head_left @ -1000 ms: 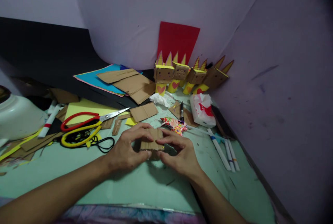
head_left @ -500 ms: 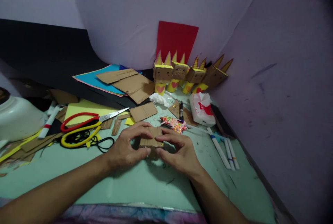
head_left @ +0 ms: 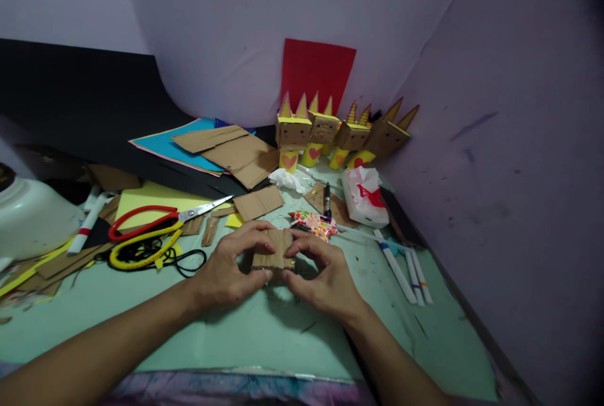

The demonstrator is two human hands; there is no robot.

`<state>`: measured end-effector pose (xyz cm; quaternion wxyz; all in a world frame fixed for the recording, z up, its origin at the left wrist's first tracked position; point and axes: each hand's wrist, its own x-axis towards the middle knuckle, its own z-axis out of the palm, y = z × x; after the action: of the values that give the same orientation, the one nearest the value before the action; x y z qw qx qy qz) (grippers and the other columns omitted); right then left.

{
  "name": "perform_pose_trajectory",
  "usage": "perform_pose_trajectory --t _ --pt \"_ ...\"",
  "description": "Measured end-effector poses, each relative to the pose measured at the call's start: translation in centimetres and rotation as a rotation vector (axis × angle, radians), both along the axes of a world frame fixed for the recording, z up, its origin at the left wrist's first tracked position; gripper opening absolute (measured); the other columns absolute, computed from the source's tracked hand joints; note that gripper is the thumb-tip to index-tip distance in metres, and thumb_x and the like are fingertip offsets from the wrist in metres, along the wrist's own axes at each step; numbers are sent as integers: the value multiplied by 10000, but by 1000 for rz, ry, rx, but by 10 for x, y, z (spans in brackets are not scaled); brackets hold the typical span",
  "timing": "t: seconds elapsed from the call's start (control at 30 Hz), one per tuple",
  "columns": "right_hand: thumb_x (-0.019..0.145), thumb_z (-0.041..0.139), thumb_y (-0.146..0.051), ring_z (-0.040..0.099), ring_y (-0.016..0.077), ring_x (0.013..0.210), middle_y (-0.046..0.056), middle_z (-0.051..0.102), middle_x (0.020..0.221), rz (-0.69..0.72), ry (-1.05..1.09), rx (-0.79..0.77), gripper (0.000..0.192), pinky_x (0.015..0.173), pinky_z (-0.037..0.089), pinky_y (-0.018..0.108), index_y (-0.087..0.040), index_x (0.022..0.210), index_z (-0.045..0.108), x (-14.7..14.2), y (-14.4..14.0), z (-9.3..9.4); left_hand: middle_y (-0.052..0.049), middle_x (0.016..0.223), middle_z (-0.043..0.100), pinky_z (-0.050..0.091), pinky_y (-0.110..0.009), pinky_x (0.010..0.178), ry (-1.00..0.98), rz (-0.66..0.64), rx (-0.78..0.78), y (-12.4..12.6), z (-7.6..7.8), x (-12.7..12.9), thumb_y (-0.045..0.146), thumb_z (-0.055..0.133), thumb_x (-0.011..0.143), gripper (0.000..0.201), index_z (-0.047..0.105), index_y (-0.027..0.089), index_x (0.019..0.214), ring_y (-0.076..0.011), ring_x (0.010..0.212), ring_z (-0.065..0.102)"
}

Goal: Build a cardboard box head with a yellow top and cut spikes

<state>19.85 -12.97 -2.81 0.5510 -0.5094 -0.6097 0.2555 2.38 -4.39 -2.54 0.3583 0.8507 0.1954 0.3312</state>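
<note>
A small folded piece of brown cardboard sits just above the green table top. My left hand pinches its left side with thumb and fingers. My right hand grips its right side, fingers curled over the top edge. The lower part of the cardboard is hidden between my thumbs. A patterned red paper scrap lies just behind my right hand.
Scissors with red and yellow handles lie left. Flat cardboard sheets and coloured paper lie behind. Several cardboard figures with yellow spikes stand by the wall. A tissue pack, a black marker and white pens lie right.
Both hands stay on the cardboard piece. My right fingers have curled in a little more over its top edge. The view has shifted slightly.
</note>
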Motion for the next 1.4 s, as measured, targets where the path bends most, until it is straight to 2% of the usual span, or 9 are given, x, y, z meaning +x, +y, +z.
perform_pose_trajectory --t 0.23,0.63,0.7,0.8,0.9,0.97,1.13,1.27,1.4 --pt "579 698 -111 626 259 1028 118 679 1062 9 -8 -67 198 872 465 381 -196 753 661 5 -2 -2 -161 1224 508 446 -375 937 61 -110 67 2 2 -1 130 616 694 278 561 158 966 -264 1143 526" --pt "587 641 -82 588 254 1087 95 670 997 84 -224 -35 245 885 449 358 -203 798 609 8 -3 5 -146 1226 532 455 -392 925 -24 -131 80 1 -5 -2 102 631 690 273 590 179 948 -281 1131 546" --pt "560 659 -72 583 250 1081 81 664 1006 71 -126 -62 257 886 445 351 -206 774 611 8 -2 4 -151 1332 455 391 -438 996 -23 -163 57 2 -5 -5 214 661 723 377 577 195 1090 -315 1225 461" --pt "519 714 -95 631 204 907 31 661 926 -13 309 -143 262 765 493 294 -213 716 588 12 1 4 -130 1477 268 263 -483 1079 -162 -113 -75 4 -5 -8 479 623 764 655 414 233 1334 -347 1329 297" --pt "531 733 -162 620 143 678 -20 647 781 -90 825 -218 264 583 495 231 -219 730 569 21 4 9 -101 1461 293 285 -441 1060 -374 -6 -234 5 -5 -8 516 548 811 645 355 257 1369 -307 1269 363" --pt "525 738 -177 613 136 641 -24 652 754 -113 1014 -241 281 547 491 223 -217 742 564 26 6 13 -92 1429 342 311 -413 1032 -396 28 -262 4 -6 -7 465 535 832 587 373 258 1357 -284 1217 410" --pt "561 728 -218 639 152 695 0 688 803 -18 1088 -280 285 584 502 232 -217 813 594 28 9 20 -77 1425 350 324 -412 1009 -309 54 -152 1 -7 -8 422 486 865 474 435 258 1306 -300 1235 396" --pt "603 694 -240 651 177 767 10 702 857 42 1067 -244 243 643 513 264 -225 829 605 28 9 19 -59 1396 395 293 -413 1044 -286 54 -88 1 -6 -8 397 463 876 412 477 267 1267 -304 1305 316" --pt "595 714 -216 659 162 756 0 713 837 65 1111 -218 261 638 518 244 -219 837 617 28 10 17 -36 1360 441 260 -394 1074 -273 85 -69 2 -5 -8 408 446 885 381 505 287 1242 -282 1295 341"
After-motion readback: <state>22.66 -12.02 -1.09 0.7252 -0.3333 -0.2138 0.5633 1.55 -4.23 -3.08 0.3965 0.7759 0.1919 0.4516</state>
